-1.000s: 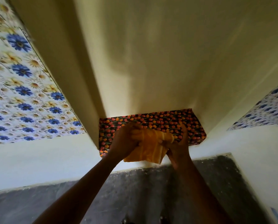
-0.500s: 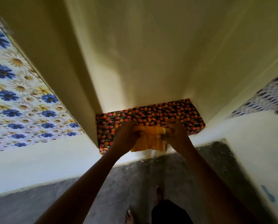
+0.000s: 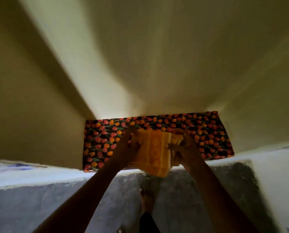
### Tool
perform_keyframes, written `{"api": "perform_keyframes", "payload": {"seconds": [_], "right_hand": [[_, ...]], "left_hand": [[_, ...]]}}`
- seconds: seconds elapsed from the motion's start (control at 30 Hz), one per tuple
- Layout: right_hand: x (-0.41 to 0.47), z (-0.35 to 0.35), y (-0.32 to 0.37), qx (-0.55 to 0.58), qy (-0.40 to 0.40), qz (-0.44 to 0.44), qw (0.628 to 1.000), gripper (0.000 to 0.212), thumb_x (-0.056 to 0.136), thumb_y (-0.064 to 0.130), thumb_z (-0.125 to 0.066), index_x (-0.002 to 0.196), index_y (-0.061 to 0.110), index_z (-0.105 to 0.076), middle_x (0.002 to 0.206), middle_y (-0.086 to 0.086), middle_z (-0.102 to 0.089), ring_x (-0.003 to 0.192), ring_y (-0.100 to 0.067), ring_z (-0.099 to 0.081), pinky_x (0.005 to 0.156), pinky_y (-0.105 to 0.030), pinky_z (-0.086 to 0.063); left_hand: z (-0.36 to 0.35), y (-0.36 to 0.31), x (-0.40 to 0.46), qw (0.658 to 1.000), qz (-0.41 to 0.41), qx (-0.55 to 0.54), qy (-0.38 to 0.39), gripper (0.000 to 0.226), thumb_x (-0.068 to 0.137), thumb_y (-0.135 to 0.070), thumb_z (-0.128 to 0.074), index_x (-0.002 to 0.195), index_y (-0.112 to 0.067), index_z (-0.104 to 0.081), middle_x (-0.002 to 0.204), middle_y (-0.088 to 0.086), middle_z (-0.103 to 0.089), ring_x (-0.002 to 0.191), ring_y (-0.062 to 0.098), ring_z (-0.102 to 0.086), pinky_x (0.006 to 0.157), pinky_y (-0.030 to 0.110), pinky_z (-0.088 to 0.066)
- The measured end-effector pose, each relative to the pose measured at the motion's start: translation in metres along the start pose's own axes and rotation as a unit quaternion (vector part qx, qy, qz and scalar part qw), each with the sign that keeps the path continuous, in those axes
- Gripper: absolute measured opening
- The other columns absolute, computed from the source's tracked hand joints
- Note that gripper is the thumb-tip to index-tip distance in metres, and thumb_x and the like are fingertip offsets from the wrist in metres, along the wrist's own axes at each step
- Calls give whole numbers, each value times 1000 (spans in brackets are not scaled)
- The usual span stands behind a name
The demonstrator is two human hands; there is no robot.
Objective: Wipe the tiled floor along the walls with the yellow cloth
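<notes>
Both hands, left (image 3: 132, 145) and right (image 3: 185, 145), still grip the cloth (image 3: 154, 150), now refolded broader over the shelf (image 3: 207, 132); floor wiping hasn't begun.

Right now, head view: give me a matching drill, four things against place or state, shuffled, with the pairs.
Things:
1. yellow cloth
2. tulip-print surface
3. bare foot
4. left hand

Places or states:
A. on the dark floor, below the hands
B. grips the cloth's left edge
C. held between both hands
D. in the recess between the pale walls, behind the hands

Pairs: 1-C, 2-D, 3-A, 4-B
</notes>
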State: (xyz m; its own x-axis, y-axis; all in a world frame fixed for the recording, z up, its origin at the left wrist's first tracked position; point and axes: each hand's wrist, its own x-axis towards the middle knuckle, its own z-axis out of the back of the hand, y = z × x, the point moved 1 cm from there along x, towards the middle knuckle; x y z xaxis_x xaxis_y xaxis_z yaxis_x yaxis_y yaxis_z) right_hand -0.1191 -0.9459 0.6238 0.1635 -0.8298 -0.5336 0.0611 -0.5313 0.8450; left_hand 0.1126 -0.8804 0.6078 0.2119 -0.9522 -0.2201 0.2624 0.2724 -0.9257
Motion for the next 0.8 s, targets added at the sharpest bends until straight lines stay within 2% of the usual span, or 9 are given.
{"api": "perform_keyframes", "payload": {"seconds": [0.13,0.23,0.33,0.4,0.47,0.6,0.67,0.73,0.8], "right_hand": [[77,11,-28,-10,-17,-28,999,65,65,-5,-89,120,23,-68,118,-11,-73,105,-36,-71,87,-62,-60],[126,15,-45,-47,-43,-32,997,54,72,-12,-82,106,28,-70,111,-9,-72,99,-33,-71,85,-58,-60],[165,18,-58,-110,-49,-19,993,54,75,-11,-81,117,22,-69,120,-11,-68,102,-28,-68,83,-47,-59],[183,15,-66,-166,-48,-9,985,61,77,-10,-81,131,11,-64,127,-12,-64,110,-28,-64,83,-42,-56],[196,9,-75,-215,-53,0,975,62,77,-10,-81,134,5,-61,125,-13,-63,112,-31,-63,87,-46,-56],[205,-3,-86,-312,-47,25,949,61,79,-1,-80,136,7,-59,115,-12,-67,105,-33,-66,76,-34,-49],[202,-7,-86,-356,-51,37,932,63,79,12,-80,139,10,-58,117,-15,-65,105,-33,-65,75,-34,-48],[198,-7,-89,-384,-61,33,921,72,72,32,-74,140,17,-56,121,-16,-63,108,-36,-64,79,-43,-55],[184,-5,-85,-386,-84,40,918,68,72,36,-74,136,22,-57,123,-10,-60,108,-31,-62,84,-45,-56]], "left_hand": [[-24,41,51,996,69,-39,31,32,92,-19,-64,118,-36,-72,130,7,-64,112,27,-65,85,44,-58],[-45,69,79,990,85,-3,109,64,86,-12,-75,137,-46,-58,145,6,-47,125,31,-55,92,56,-60],[-67,95,104,992,63,57,95,79,78,-12,-81,147,-34,-48,147,6,-44,129,32,-52,87,48,-62],[-81,107,114,991,70,84,71,82,79,-1,-81,148,-30,-47,148,8,-44,130,32,-51,80,32,-60],[-91,117,121,987,93,120,46,82,81,5,-75,150,-26,-45,152,11,-40,131,34,-50,75,30,-59],[-105,122,122,972,99,213,-11,52,91,3,-65,139,-12,-54,147,19,-39,118,31,-54,61,13,-43],[-107,118,117,964,81,252,-18,48,93,-2,-65,138,-10,-53,144,20,-42,114,30,-53,68,24,-53],[-104,111,114,954,88,283,-42,56,90,-5,-69,143,-12,-51,147,19,-43,125,38,-50,88,44,-57],[-97,93,112,962,98,240,-82,55,90,-6,-71,142,-12,-53,146,15,-46,131,36,-48,96,45,-54]]}}
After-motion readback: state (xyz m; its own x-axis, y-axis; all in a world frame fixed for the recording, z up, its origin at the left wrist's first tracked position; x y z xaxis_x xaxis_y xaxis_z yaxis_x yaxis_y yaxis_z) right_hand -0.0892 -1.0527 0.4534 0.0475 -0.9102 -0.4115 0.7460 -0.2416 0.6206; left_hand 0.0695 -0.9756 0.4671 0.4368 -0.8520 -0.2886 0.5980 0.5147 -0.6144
